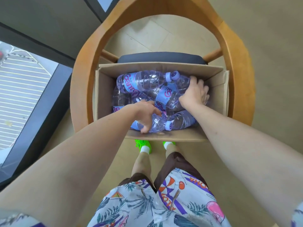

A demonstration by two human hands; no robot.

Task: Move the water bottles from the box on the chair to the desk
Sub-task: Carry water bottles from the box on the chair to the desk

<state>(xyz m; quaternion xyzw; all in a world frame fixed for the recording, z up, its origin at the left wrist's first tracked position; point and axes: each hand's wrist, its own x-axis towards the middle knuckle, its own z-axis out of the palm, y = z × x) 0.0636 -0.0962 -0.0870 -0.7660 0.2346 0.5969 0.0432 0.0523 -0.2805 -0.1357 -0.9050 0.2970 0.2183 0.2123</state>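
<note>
Early days: the cardboard box [218, 89] sits full of water bottles [139, 82], desk out of view. Left hand [146, 115] curls on a bottle [157, 123] at 6 o'clock; right hand [196, 93] spreads over another bottle [168, 97] at 3.

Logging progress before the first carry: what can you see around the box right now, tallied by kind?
Clear plastic water bottles with blue labels, lying jumbled in the box: at least 6 visible, more may be buried
Brown cardboard box: 1
Wooden chair with dark seat pad: 1
Bare hands in the box: 2, left hand and right hand
Total: at least 10

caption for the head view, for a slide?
Both hands, left hand and right hand, reach into bottle-filled cardboard box on wooden chair.
</note>
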